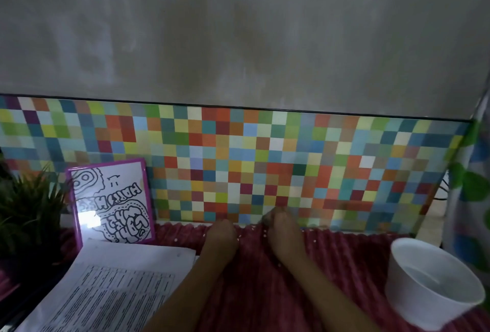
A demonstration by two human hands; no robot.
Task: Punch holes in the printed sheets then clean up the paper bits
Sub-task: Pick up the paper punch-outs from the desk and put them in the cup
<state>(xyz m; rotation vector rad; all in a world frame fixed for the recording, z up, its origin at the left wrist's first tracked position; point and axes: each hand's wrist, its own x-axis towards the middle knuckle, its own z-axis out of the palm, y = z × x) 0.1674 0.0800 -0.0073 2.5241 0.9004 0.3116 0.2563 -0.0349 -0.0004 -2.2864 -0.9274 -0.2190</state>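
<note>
At the far left a spiky green plant (pixel 29 207) stands beside a pink-framed drawing (pixel 111 204) propped against the colourful tiled backboard (pixel 265 162). The drawing carries fat bubble lettering, but it sits upside down from this view and cannot be read with any confidence.

In front of the drawing, the stack of printed sheets (pixel 119 286) lies at the desk's left edge. Its lines of text are too small and blurred to read. A small round mark near its top edge looks like a punched hole, so the punching seems finished; no punch is in view.

Next come the left hand (pixel 221 236) and the right hand (pixel 281 231), both knuckles-up on the red ribbed cloth (pixel 331 265) at the foot of the backboard. Blur hides the fingers, so it cannot be told whether either hand is spread, curled or pinching anything.

Tiny white paper bits (pixel 239 238) lie scattered on the cloth around and between the hands. The clean-up therefore looks under way and not complete.

To the right stands a white bowl (pixel 413 305), probably meant for the bits. It bears no label. Green leaves (pixel 466 180) hang at the right edge.
</note>
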